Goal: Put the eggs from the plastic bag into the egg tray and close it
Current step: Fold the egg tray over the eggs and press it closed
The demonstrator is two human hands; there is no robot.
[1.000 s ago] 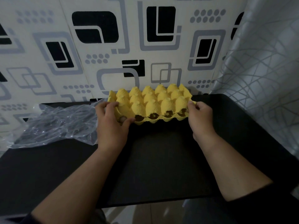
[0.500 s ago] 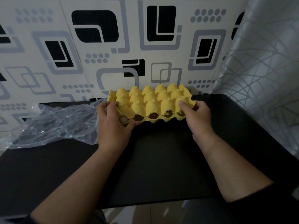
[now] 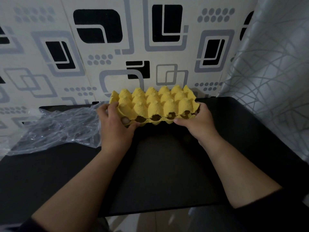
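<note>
The yellow egg tray point(image 3: 153, 104) stands at the back of the black table, its bumpy lid folded down over the base. Dark gaps along the front edge show between lid and base. One pale egg point(image 3: 125, 120) peeks out at the front left corner. My left hand point(image 3: 115, 126) grips the tray's left end, thumb under the front edge and fingers on the lid. My right hand point(image 3: 199, 123) grips the right end, thumb along the front rim. The clear plastic bag point(image 3: 56, 129) lies crumpled to the left, touching my left hand.
The black table point(image 3: 167, 173) runs from the patterned wall to a near edge above a tiled floor. A grey patterned curtain point(image 3: 270, 81) hangs at the right. The tray sits close to the back wall.
My right hand has slid from the tray's right corner round to the front right edge. The lid sits slightly lower and the tray has shifted a little. My left hand keeps its hold.
</note>
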